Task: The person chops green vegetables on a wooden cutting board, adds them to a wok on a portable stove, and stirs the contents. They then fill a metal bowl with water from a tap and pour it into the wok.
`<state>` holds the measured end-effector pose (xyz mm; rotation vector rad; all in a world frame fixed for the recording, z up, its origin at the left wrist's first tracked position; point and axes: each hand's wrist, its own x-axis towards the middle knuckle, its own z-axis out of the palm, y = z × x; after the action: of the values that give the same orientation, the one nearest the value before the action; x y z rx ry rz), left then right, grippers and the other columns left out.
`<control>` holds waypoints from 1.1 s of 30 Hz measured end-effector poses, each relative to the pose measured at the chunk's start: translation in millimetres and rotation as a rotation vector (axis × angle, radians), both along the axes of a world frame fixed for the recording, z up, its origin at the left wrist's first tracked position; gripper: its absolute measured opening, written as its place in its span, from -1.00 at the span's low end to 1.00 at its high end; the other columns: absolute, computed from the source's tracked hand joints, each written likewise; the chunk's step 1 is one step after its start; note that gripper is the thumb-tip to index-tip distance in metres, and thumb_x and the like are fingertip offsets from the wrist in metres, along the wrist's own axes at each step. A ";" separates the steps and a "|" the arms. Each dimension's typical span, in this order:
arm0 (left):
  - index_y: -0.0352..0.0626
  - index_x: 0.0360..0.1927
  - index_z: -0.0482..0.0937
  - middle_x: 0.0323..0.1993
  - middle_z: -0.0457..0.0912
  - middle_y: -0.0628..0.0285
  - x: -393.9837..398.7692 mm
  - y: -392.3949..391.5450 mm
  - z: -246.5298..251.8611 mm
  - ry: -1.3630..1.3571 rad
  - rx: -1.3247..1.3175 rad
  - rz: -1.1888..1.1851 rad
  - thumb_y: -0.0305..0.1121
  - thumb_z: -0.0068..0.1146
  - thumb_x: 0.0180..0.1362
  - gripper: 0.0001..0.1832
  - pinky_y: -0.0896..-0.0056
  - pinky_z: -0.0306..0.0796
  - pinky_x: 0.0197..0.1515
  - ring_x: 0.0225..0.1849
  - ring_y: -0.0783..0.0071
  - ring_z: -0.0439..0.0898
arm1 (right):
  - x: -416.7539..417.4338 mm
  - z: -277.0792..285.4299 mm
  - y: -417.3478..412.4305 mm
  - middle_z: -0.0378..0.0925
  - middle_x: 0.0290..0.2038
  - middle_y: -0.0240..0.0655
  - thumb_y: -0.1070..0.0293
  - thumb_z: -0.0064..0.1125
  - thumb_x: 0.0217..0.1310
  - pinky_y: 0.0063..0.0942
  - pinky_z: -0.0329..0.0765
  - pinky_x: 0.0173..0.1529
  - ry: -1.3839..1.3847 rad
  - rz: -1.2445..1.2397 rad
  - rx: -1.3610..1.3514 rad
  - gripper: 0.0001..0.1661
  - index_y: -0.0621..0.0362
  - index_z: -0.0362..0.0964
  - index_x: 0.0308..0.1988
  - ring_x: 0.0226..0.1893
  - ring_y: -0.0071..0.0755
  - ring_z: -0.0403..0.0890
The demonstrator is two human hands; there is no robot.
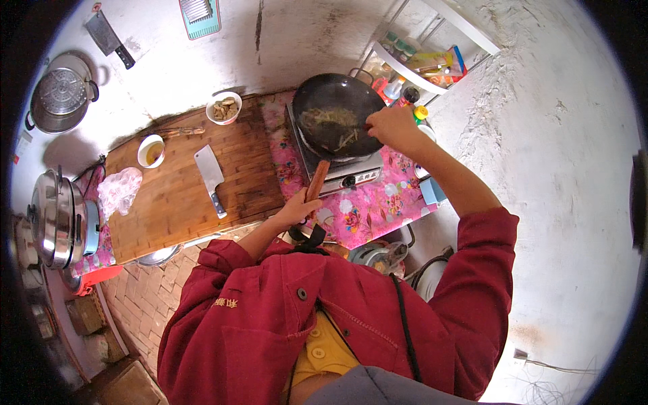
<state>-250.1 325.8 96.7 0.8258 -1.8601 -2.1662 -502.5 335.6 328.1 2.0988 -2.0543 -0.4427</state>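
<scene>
A dark wok point(338, 93) stands on a gas stove point(357, 177), tilted a little, with pale shredded food point(329, 117) and oil or liquid in its bottom. My left hand point(298, 206) grips the wok's wooden handle point(318, 181). At the wok's right rim my right hand point(392, 129) is held with curled fingers over the pan. Whether it holds something is hidden by the fingers. A cleaver point(209, 169) with a dark handle lies on the wooden cutting board point(167, 202) to the left. Behind it is a white bowl point(224, 120) of brownish pieces.
Another white bowl point(151, 151) and a crumpled plastic bag point(120, 191) sit at the board's left. A steel pot point(50, 217) stands beyond. Bottles point(420, 113) and a white corner shelf point(410, 68) are close by my right hand. A second cleaver point(107, 38) hangs on the wall.
</scene>
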 end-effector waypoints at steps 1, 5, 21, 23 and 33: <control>-0.19 -0.27 0.31 -0.60 0.45 0.32 -1.0 -0.1 -2.8 0.014 0.018 0.005 -0.21 0.14 0.08 -0.67 0.51 0.26 -0.63 -0.63 0.57 0.43 | -10.2 -1.4 -2.2 0.60 -0.46 -0.24 0.08 0.17 -0.10 -0.14 0.52 -0.34 -0.037 -0.040 -0.029 -0.68 0.07 0.57 -0.40 -0.37 -0.09 0.63; -0.19 -0.28 0.32 -0.61 0.45 0.32 -2.5 0.2 -11.7 0.065 -0.005 0.029 -0.23 0.14 0.08 -0.69 0.50 0.26 -0.64 -0.63 0.57 0.43 | -70.3 22.3 -4.9 0.61 -0.49 -0.26 0.01 0.18 -0.10 -0.17 0.52 -0.33 -0.139 -0.362 -0.090 -0.61 0.11 0.57 -0.43 -0.36 -0.12 0.64; -0.21 -0.26 0.32 -0.57 0.45 0.31 -3.9 -2.1 -14.8 0.017 -0.090 0.024 -0.19 0.17 0.05 -0.63 0.50 0.29 -0.61 -0.61 0.57 0.43 | -127.7 -53.1 -25.0 0.28 -0.80 -0.45 -0.07 0.21 0.02 -0.51 0.11 -0.69 -0.812 -0.529 -0.159 -0.46 0.17 0.42 -0.70 -0.79 -0.60 0.25; -0.21 -0.25 0.32 -0.57 0.45 0.31 -1.6 -0.6 -19.3 0.009 -0.122 0.056 -0.18 0.18 0.05 -0.62 0.50 0.29 -0.61 -0.61 0.57 0.43 | -105.7 -21.0 -33.7 0.36 -0.77 -0.36 -0.11 0.18 -0.02 -0.44 0.26 -0.58 -0.709 -0.468 -0.123 -0.43 0.22 0.45 -0.67 -0.73 -0.46 0.37; -0.22 -0.24 0.31 -0.57 0.45 0.30 -4.3 -0.9 -17.8 -0.005 -0.048 0.016 -0.19 0.18 0.06 -0.62 0.48 0.30 -0.60 -0.61 0.57 0.42 | -73.6 -24.6 -51.5 0.57 -0.54 -0.17 -0.12 0.12 -0.01 -0.35 0.49 -0.30 -0.422 -0.292 -0.070 -0.52 0.08 0.62 -0.39 -0.46 -0.24 0.62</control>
<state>-254.4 324.9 79.0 0.8341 -1.8930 -2.1032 -576.1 284.1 303.6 1.9877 -2.5807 0.0479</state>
